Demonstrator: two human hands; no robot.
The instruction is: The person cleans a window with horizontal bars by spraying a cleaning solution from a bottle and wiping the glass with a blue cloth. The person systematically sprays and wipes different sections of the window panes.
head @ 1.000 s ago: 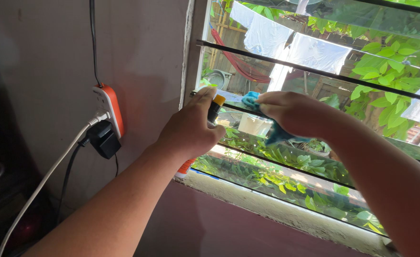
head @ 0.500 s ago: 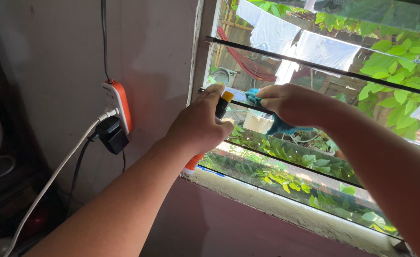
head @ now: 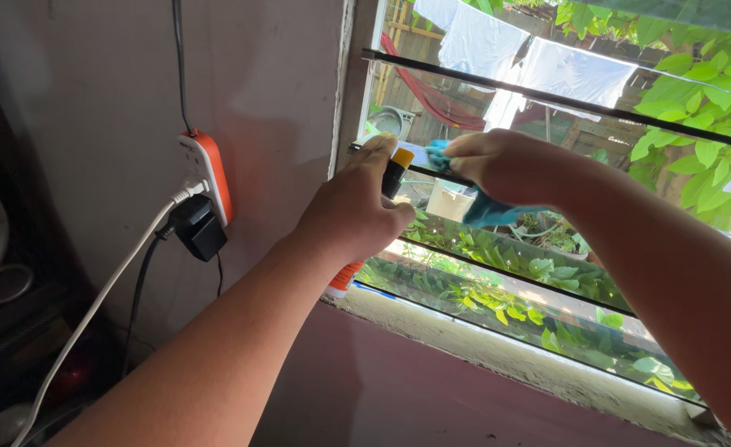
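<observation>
Left hand (head: 351, 211) is gripping a spray bottle (head: 394, 171), fingers wrapped round its body, orange base poking out below the palm and yellow-and-black nozzle pointing at the near edge of a glass louvre slat (head: 498, 248). Right hand (head: 506, 165) is closing on a teal cloth (head: 485, 209) and pressing it onto the slat edge just beside the nozzle. I'd judge it's going best by keeping the nozzle close to the glass, pinching the slat from both faces with the cloth, and wiping along its length away from the wall-mounted power strip (head: 210, 174) and black adapter (head: 197, 232); laundry (head: 539, 66) is hanging well beyond, outside.
</observation>
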